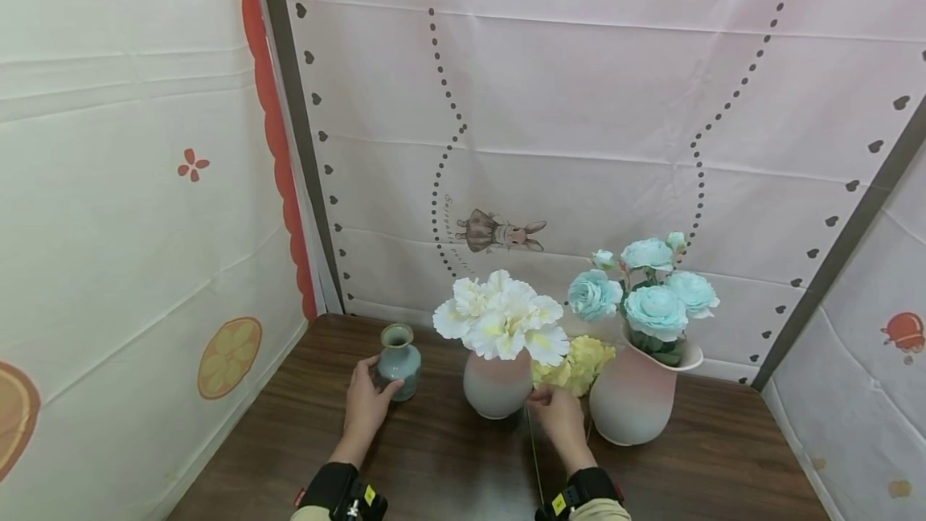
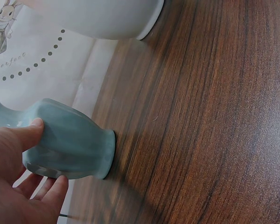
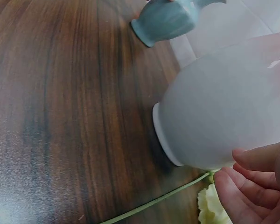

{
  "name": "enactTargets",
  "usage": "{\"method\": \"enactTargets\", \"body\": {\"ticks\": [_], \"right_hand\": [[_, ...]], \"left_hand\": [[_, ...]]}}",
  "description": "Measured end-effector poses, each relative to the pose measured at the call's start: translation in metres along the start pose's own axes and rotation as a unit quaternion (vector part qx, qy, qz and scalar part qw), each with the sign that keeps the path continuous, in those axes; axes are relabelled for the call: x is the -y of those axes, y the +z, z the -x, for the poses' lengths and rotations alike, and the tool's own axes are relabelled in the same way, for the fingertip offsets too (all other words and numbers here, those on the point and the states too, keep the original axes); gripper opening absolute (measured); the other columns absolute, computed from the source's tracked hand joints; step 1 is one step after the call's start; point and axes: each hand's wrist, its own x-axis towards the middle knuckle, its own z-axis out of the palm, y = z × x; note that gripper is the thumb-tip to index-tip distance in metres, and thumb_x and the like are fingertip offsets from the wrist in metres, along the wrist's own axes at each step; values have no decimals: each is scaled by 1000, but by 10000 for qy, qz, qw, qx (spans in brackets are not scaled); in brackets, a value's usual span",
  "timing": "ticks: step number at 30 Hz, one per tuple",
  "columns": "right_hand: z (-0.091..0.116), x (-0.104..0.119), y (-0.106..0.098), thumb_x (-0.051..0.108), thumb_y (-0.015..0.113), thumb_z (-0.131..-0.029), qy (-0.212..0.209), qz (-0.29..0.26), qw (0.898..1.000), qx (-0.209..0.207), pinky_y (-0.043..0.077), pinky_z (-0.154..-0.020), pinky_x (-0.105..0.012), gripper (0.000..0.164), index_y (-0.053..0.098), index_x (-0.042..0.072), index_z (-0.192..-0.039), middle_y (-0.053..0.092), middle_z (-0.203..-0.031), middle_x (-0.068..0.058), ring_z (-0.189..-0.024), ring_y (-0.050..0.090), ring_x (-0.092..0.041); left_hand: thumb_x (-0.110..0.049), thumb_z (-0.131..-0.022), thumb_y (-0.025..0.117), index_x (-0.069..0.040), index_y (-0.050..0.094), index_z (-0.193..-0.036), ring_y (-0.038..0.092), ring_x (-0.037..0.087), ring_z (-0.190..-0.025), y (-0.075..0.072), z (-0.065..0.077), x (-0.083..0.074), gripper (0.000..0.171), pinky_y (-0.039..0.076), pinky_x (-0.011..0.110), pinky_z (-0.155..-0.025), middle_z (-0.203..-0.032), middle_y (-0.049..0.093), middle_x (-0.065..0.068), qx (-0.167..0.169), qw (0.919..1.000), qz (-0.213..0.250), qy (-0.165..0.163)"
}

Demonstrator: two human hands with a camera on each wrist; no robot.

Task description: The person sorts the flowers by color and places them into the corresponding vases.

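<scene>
My left hand (image 1: 366, 400) holds a small teal vase (image 1: 400, 368) round its body, thumb on one side and fingers on the other. The same teal vase (image 2: 70, 140) stands on the wood in the left wrist view. My right hand (image 1: 560, 418) is beside a pink-and-white vase (image 1: 497, 386) that bears white flowers (image 1: 502, 316). In the right wrist view its thumb and fingertips (image 3: 226, 179) are slightly apart, close to that vase's side. By them lies a yellow flower (image 1: 575, 364), its long green stem (image 3: 154, 201) stretched across the table.
Right of my right hand stands a larger pink-and-white pitcher (image 1: 633, 404) with light-blue roses (image 1: 654, 308). All stand on a dark wooden table (image 1: 448, 465). Printed cloth walls (image 1: 579, 103) enclose it at the back and both sides.
</scene>
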Motion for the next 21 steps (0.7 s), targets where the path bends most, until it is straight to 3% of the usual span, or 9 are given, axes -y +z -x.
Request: {"method": "enactTargets", "body": {"ticks": [9, 15, 18, 21], "right_hand": [[4, -10, 6, 13, 70, -87, 113, 516, 9985, 163, 54, -66, -41, 13, 74, 4, -95, 73, -88, -11, -76, 65, -24], [9, -16, 14, 7, 70, -81, 41, 1146, 9930, 288, 50, -59, -36, 2, 68, 7, -80, 67, -77, -7, -68, 59, -21], [10, -19, 19, 5, 70, -81, -67, 1290, 9911, 319, 38, -51, -30, 26, 54, 11, -61, 51, -61, 0, -57, 46, -16], [11, -21, 24, 2, 70, -80, -192, 1289, 9910, 300, 25, -48, -26, 47, 36, 18, -53, 29, -54, 7, -51, 31, -13]], "left_hand": [[-11, -93, 70, 6, 34, -143, 44, 48, -135, 0, 0, -1, 64, 49, 53, -107, -145, 38, 31, -14, 10000, 2, -31], [-12, -93, 71, 6, 35, -142, 45, 50, -134, -1, 0, -1, 64, 50, 54, -107, -144, 39, 32, -51, 10000, -17, 17], [-12, -93, 71, 5, 34, -143, 45, 49, -134, -1, 0, -1, 64, 49, 53, -108, -145, 39, 31, -27, 10000, -2, -3], [-12, -93, 71, 6, 34, -143, 45, 49, -134, -1, -1, -1, 64, 49, 53, -107, -144, 39, 31, -19, 10000, -14, -8]]}}
